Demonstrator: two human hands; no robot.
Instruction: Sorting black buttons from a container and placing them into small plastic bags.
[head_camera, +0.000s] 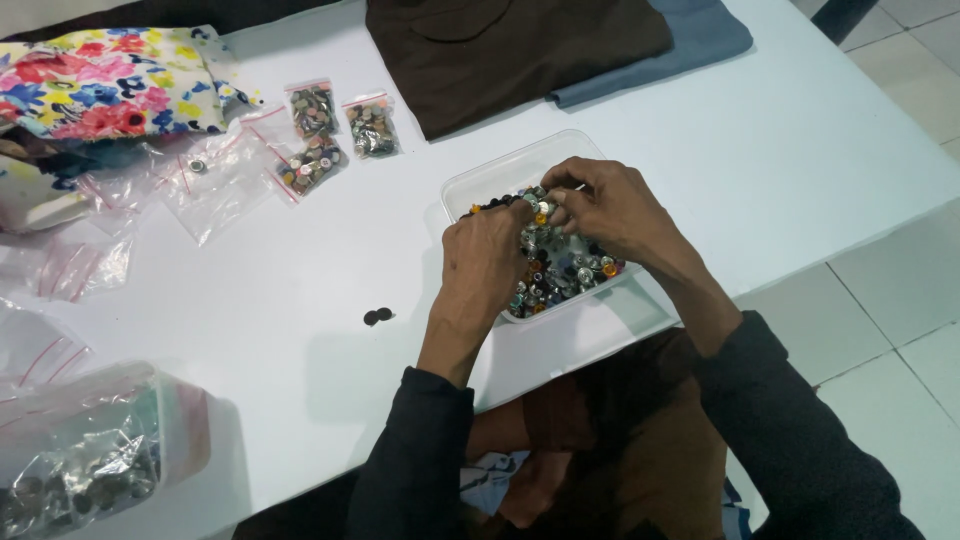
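buttons (560, 270) are filling a clear plastic tub (480, 180) sitting on the white table (700, 160), near its front edge. both hands are working over the tub: the left hand (485, 262) is curling its fingers down into the pile, and the right hand (610, 210) is pinching at something small near the left fingertips. it looks like a sorting or picking step, calling for a fine pinch. what each hand is actually gripping is too small to tell. two dark buttons (378, 316) are lying loose beside the tub.
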